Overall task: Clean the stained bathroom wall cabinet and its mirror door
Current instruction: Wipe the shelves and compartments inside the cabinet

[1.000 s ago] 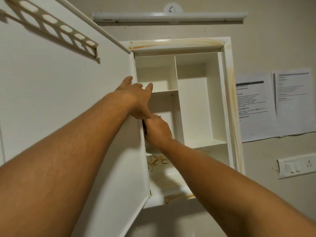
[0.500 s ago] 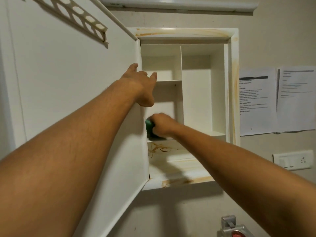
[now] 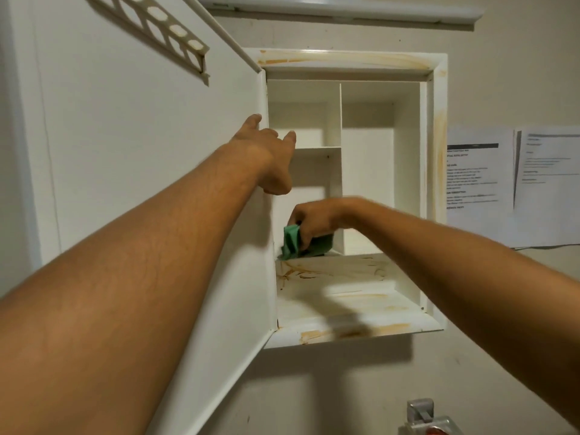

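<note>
The white wall cabinet (image 3: 437, 136) hangs open, with orange-brown stains along its frame and on its bottom shelf (image 3: 342, 277). Its door (image 3: 131, 158) is swung out to the left, showing only its white inner side. My left hand (image 3: 266, 158) rests with straight fingers against the door's hinge edge. My right hand (image 3: 317, 219) grips a crumpled green cloth (image 3: 293, 243) low in the left compartment, at the cabinet's left inner wall just above the stained shelf.
A perforated rack (image 3: 163, 26) is fixed to the door's inner side. A light bar (image 3: 345, 9) runs above the cabinet. Printed sheets (image 3: 514, 183) are taped to the wall on the right. A metal tap (image 3: 426, 419) shows at the bottom.
My right hand has slid down and slightly right inside the left compartment, and the green cloth is now plainly visible. The view has tilted down. My left hand keeps resting on the door.
</note>
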Demonstrator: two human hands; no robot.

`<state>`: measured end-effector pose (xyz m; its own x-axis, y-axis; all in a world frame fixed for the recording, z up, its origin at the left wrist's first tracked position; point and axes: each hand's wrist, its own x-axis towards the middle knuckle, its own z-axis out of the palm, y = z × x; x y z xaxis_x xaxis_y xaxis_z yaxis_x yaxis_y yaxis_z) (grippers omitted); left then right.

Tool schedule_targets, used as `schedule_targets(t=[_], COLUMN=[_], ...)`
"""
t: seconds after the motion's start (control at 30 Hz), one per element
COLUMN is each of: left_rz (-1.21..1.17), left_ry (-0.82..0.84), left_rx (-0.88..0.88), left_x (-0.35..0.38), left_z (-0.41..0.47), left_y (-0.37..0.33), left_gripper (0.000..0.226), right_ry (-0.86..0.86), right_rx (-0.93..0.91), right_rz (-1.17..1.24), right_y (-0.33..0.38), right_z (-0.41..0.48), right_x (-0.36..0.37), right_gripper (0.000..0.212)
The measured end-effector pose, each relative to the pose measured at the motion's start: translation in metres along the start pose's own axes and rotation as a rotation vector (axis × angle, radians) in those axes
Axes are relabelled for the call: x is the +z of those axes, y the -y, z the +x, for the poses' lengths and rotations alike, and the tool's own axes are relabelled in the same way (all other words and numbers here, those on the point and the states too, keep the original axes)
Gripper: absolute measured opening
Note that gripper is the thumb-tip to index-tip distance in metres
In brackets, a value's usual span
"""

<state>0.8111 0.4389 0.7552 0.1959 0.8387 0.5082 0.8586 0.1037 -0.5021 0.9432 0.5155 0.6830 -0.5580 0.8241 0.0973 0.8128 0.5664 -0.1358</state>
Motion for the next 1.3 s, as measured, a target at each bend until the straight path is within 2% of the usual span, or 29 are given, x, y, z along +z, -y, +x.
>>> schedule_targets(t=[0.03, 0.07, 0.13, 0.17, 0.2, 0.33, 0.57, 0.67, 0.7, 0.77, 0.83, 0.87, 0.93, 1.0, 1.07, 1.23, 1.3], left_rz=[0.004, 0.007, 0.006, 0.005, 0.005, -0.006, -0.025, -0.008, -0.001, 0.018, 0.022, 0.019, 0.01, 0.01, 0.02, 0.02, 0.011], left_ry=[-0.002, -0.003, -0.002, -0.004, -0.001, -0.005, -0.002, -0.002, -0.004, -0.015, -0.029, -0.037, -0.039, -0.038, -0.049, -0.057, -0.052], left_rx=[0.001, 0.002, 0.009, 0.006, 0.002, 0.007, -0.005, 0.002, 0.005, 0.008, 0.02, 0.018, 0.009, 0.008, 0.004, -0.012, -0.012], left_x=[0.0, -0.002, -0.003, -0.002, -0.001, 0.006, 0.005, 0.002, 0.002, 0.002, 0.003, 0.003, 0.005, 0.006, 0.006, 0.004, 0.003], left_z=[0.0, -0.001, -0.001, -0.001, 0.0, 0.005, 0.005, 0.003, 0.002, 0.001, 0.001, 0.002, 0.002, 0.002, 0.001, -0.001, -0.001], left_y=[0.0, 0.0, -0.002, -0.003, -0.002, 0.001, 0.002, 0.001, -0.001, -0.002, -0.003, -0.002, -0.001, -0.001, -0.002, -0.002, -0.002], left_gripper=[0.101, 0.101, 0.1, 0.1, 0.1, 0.101, 0.102, 0.1, 0.1, 0.099, 0.098, 0.097, 0.095, 0.094, 0.093, 0.094, 0.093], right_ry=[-0.045, -0.18, -0.541, -0.649, -0.665, -0.497, -0.214, -0.012, -0.016, -0.225, -0.458, -0.493, -0.434, -0.395, -0.397, -0.283, -0.276], right_rx=[0.023, 0.009, -0.058, -0.074, -0.073, -0.03, -0.016, 0.079, 0.104, 0.055, -0.079, -0.125, -0.168, -0.166, -0.14, 0.015, 0.049], right_rz=[0.017, 0.017, -0.061, -0.116, -0.136, -0.003, -0.163, -0.263, -0.317, -0.339, -0.19, -0.139, -0.173, -0.181, -0.22, -0.746, -0.858], right_y=[-0.002, -0.001, 0.003, 0.005, 0.008, 0.007, 0.015, 0.012, 0.009, 0.007, 0.006, 0.005, -0.001, -0.009, -0.013, -0.02, -0.013], right_z=[-0.001, -0.002, 0.0, 0.006, 0.012, 0.033, 0.039, 0.028, 0.023, 0.012, 0.005, 0.004, 0.01, 0.021, 0.026, 0.013, 0.01], right_x=[-0.01, -0.016, -0.009, 0.003, 0.022, 0.078, 0.04, 0.007, -0.005, -0.023, -0.017, -0.004, 0.034, 0.065, 0.067, 0.033, 0.033], right_gripper=[0.022, 0.019, 0.017, 0.018, 0.017, 0.026, 0.007, 0.035, 0.038, 0.025, 0.011, 0.016, 0.034, 0.042, 0.041, 0.031, 0.024])
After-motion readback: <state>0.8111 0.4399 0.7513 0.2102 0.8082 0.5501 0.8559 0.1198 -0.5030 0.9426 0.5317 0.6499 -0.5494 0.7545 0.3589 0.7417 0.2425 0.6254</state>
